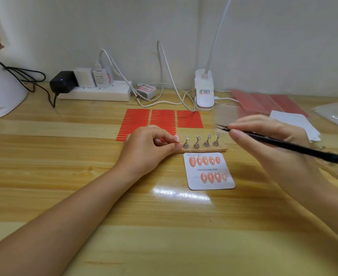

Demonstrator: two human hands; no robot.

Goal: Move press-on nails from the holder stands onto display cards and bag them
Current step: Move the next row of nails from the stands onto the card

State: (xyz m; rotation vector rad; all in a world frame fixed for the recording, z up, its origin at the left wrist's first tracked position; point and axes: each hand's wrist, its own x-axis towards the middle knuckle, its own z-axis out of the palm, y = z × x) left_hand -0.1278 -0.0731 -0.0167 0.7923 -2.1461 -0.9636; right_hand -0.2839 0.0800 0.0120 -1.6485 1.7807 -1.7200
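A white display card [209, 171] printed "Handmade Nail" lies on the wooden desk with several peach press-on nails stuck on it in two rows. Just behind it a wooden strip [204, 150] carries several small metal holder stands [201, 141]. My left hand [150, 145] pinches the leftmost stand at the strip's left end, and a pale pink nail [176, 138] shows at my fingertips. My right hand [271, 140] holds black tweezers [279, 143], their tip pointing left, above the right end of the strip.
Red adhesive strip sheets [164, 120] lie behind the stands. A power strip [96, 92] with chargers and cables, and a clip lamp [204, 92], sit along the wall. Red sheets [267, 102], white cards [295, 124] and clear bags [335, 114] lie at right. A white object stands far left.
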